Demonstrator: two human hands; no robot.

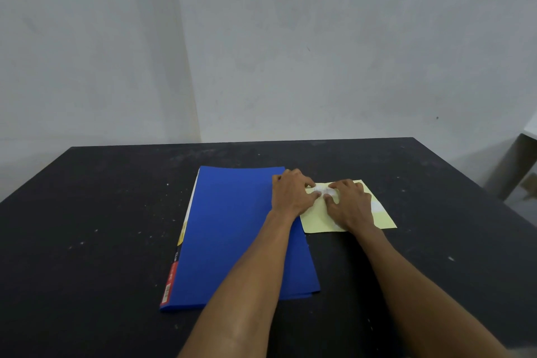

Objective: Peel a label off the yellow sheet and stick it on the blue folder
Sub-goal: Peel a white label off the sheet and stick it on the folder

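A blue folder point(232, 232) lies flat on the black table point(101, 227), its printed spine along the left edge. To its right lies the yellow sheet point(316, 218), touching the folder's right edge. A white label point(322, 191) sits near the sheet's far edge, and another white label point(377, 206) shows at the right. My left hand point(292, 193) and my right hand point(348, 203) both rest on the sheet. Their fingertips meet at the far white label. Whether the label is lifted off the sheet is hidden by the fingers.
The table's far edge runs close to a pale wall point(319, 52). A light-coloured piece of furniture point(520, 166) stands off the table's right side. Bare dark tabletop lies left of the folder and in front of the sheet.
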